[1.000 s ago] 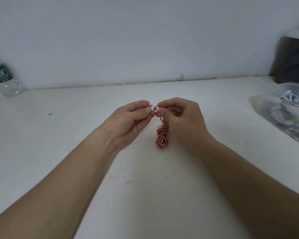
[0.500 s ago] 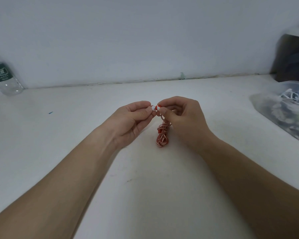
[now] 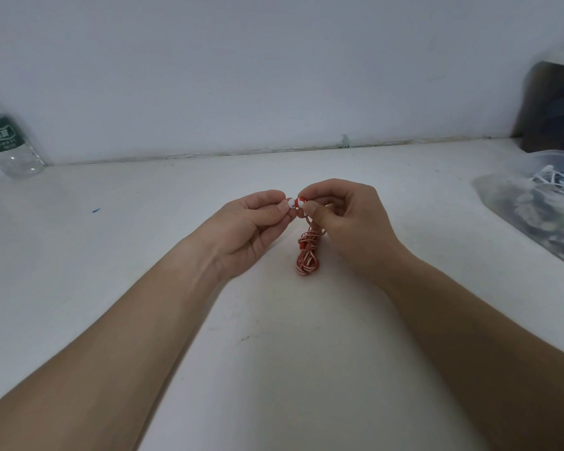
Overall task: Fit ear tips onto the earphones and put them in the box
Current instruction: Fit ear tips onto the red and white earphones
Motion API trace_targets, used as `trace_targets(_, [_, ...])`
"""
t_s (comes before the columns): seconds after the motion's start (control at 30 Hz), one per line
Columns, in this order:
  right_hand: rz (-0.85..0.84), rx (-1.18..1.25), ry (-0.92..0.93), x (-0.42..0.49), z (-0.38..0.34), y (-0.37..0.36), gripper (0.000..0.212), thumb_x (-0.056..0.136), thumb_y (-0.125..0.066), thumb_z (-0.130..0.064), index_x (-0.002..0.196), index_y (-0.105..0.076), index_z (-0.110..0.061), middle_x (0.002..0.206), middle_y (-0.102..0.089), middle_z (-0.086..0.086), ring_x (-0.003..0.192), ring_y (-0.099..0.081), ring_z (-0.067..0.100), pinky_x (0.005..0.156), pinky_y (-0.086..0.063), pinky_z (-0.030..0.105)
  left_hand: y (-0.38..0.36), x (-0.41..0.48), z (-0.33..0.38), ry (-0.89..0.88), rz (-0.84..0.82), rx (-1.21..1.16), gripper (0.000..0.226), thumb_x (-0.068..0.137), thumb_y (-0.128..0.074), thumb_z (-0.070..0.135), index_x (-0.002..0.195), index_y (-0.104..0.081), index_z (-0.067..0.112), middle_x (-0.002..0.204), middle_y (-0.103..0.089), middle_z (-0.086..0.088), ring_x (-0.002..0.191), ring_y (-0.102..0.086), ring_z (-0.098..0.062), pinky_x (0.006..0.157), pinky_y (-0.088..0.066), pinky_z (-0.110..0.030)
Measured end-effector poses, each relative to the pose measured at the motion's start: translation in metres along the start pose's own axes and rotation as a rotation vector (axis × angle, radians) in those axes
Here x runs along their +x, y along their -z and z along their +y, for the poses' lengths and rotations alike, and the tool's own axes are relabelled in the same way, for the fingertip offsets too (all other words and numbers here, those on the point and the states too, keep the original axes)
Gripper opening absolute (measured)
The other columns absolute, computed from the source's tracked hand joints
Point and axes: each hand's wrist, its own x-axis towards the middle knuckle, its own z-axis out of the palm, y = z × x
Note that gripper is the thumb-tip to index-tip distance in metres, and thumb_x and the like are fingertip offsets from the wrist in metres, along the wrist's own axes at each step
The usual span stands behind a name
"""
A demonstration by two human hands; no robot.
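Just above the red-and-white cable coil (image 3: 307, 255) that lies on the white bench (image 3: 144, 249), we see the person's two hands meeting. The left hand (image 3: 251, 229) has its grip closed on a small white ear tip (image 3: 291, 203), pinched between thumb and forefinger, and its other fingers curl loosely underneath. The right hand (image 3: 352, 229) has its grip clamped on the red earbud (image 3: 301, 201), again between thumb and forefinger, with the remaining fingers curled in.

Ear tip and earbud touch end to end. We cannot tell whether the tip is seated on the earbud. A strand of cord runs from under the right thumb down to the cable coil, which rests between the two wrists, nearer the right one.

Far to the right of the cable coil, at the frame's edge, we find a clear plastic box (image 3: 508, 203), blurred, with white cords (image 3: 560, 180) heaped in it. Beyond the box a dark object (image 3: 557, 105) stands against the wall (image 3: 274, 76). Far to the left of the cable coil, a clear water bottle (image 3: 7, 141) with a green label stands by the wall. Also left of the cable coil, a little further back, we make out a small blue mark (image 3: 95, 210) on the bench.
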Motion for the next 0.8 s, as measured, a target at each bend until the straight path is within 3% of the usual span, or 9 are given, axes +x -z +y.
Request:
trace_targets(0.1, [-0.018,-0.001,0.013,0.0003,0.0002,0.0013,0.012,0.09,-0.072,-0.009,0.088,-0.073,-0.021,0.078,-0.075,0.002,0.065,-0.063,0.014,0.067,-0.054,0.03,-0.0004,-0.0005,0.0,0.014,0.001,-0.022,0.018,0.091,-0.055,-0.011,0.092,-0.063,0.005,0.078,-0.074,-0.01,0.072,-0.075,-0.016,0.071,-0.06,-0.019])
trace_targets(0.3, [-0.075,0.038,0.015,-0.001,-0.0024,0.004,0.013,0.091,-0.069,-0.005,0.088,-0.073,-0.017,0.077,-0.074,0.002,0.068,-0.063,0.009,0.066,-0.051,0.02,0.0009,-0.002,-0.0003,0.044,-0.013,-0.025,0.019,0.092,-0.053,-0.012,0.093,-0.062,0.004,0.078,-0.073,-0.012,0.07,-0.074,-0.016,0.066,-0.06,-0.019])
trace_targets(0.53, [-0.047,0.059,0.011,-0.0009,-0.003,0.0042,0.013,0.091,-0.069,-0.004,0.089,-0.073,-0.016,0.08,-0.075,0.006,0.069,-0.066,0.01,0.067,-0.055,0.023,0.0026,-0.0002,0.0015,0.036,-0.065,0.027,0.016,0.093,-0.055,-0.008,0.096,-0.065,0.005,0.084,-0.073,-0.013,0.072,-0.074,-0.015,0.064,-0.059,-0.018])
trace_targets(0.7, [-0.009,0.059,-0.002,0.0001,0.0007,0.004,0.005,0.09,-0.072,-0.007,0.093,-0.073,-0.011,0.082,-0.076,0.009,0.079,-0.07,0.033,0.07,-0.057,0.032,0.0059,0.0031,0.0011,0.011,-0.083,0.184,0.014,0.093,-0.06,0.001,0.102,-0.068,0.009,0.088,-0.072,-0.006,0.07,-0.069,-0.01,0.063,-0.056,-0.016])
trace_targets(0.8, [-0.022,0.048,-0.001,0.0,0.0006,0.004,0.006,0.09,-0.072,-0.006,0.093,-0.073,-0.01,0.081,-0.076,0.009,0.07,-0.068,0.025,0.068,-0.056,0.029,0.005,0.0027,0.0005,0.007,-0.078,0.152,0.013,0.093,-0.059,-0.001,0.1,-0.068,0.007,0.085,-0.072,-0.008,0.07,-0.07,-0.011,0.063,-0.057,-0.017])
